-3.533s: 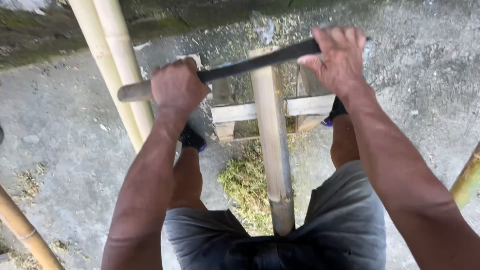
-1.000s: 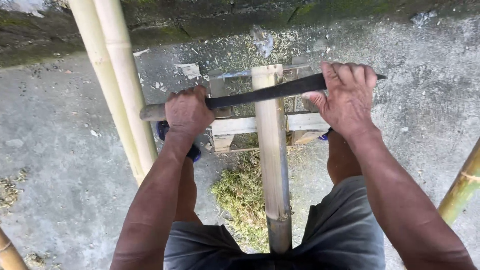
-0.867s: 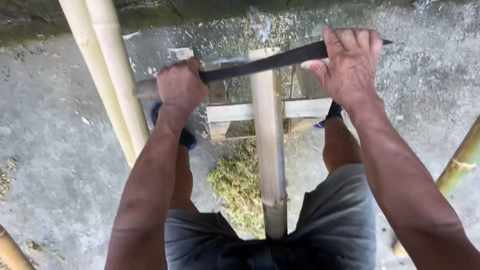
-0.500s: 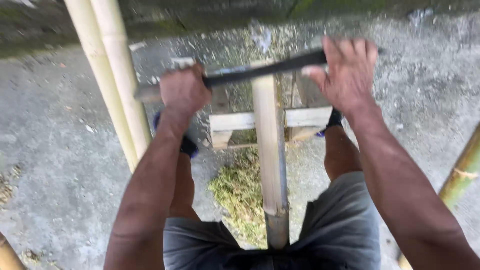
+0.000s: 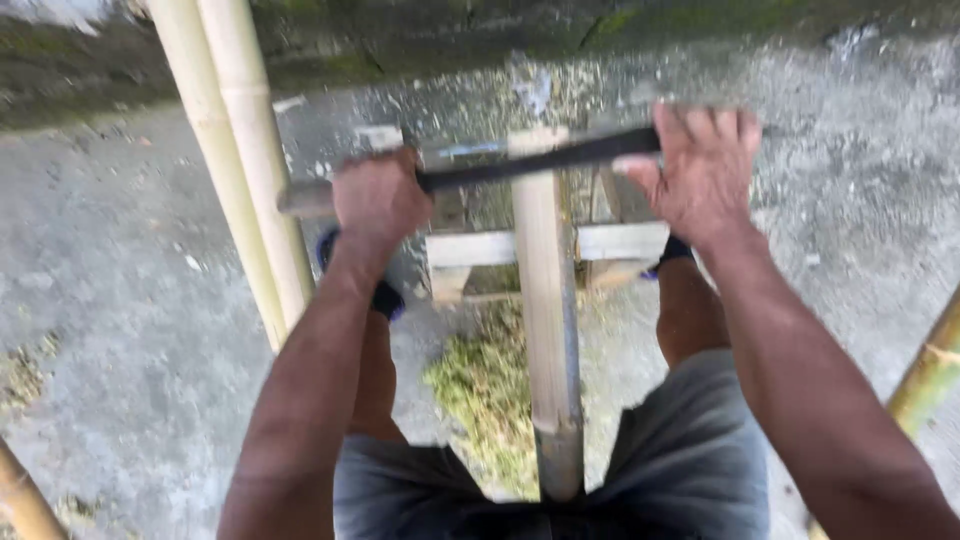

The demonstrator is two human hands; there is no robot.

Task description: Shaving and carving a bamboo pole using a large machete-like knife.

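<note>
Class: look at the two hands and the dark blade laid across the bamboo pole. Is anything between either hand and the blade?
Nothing visible. The left hand grips the handle end of the blade, the right hand presses on its far end, and the blade lies across the bamboo pole.

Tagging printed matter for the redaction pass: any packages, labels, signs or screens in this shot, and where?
None in view. The frame shows only the left hand and right hand gripping a dark blade laid across a bamboo pole, more bamboo poles at left, and concrete ground. A few pale scraps lie on the ground, too blurred to tell what they are.
</note>
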